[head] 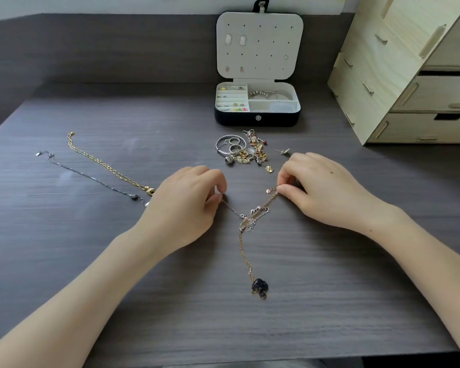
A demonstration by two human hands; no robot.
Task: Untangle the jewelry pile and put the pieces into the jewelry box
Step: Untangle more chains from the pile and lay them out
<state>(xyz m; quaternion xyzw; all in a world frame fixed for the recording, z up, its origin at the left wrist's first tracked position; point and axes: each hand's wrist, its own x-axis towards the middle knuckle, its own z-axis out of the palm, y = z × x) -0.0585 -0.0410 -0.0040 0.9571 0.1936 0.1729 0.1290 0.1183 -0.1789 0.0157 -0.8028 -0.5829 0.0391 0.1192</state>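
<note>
— Both hands sit low over the dark grey wood-grain table, forearms angling in from the bottom corners, backs of the hands up. What has the left hand got?
— Fingers curled under, thumb and forefinger pinching one end of a thin silver chain that runs down to the right.
— And the right hand?
— Same sort of pinch, thumb against forefinger, on the upper end of a rose-gold chain; the other fingers are curled in behind.
— So the two chains meet?
— They meet in a small knot between the hands, a little nearer the person. Below it the rose-gold chain trails toward the near edge and ends in a black beaded pendant.
— Where is the rest?
— The tangled jewelry pile of silver bangles, rings and gold charms lies just beyond the hands, in front of the black jewelry box. That box is open, its white lid upright with earrings pinned in it, bracelets in the back right compartment.
— Anything laid out?
— Off to the left, a gold link necklace and a dark grey chain necklace lie stretched straight, side by side, apart from the pile. A pale plywood drawer unit stands at the right
</note>
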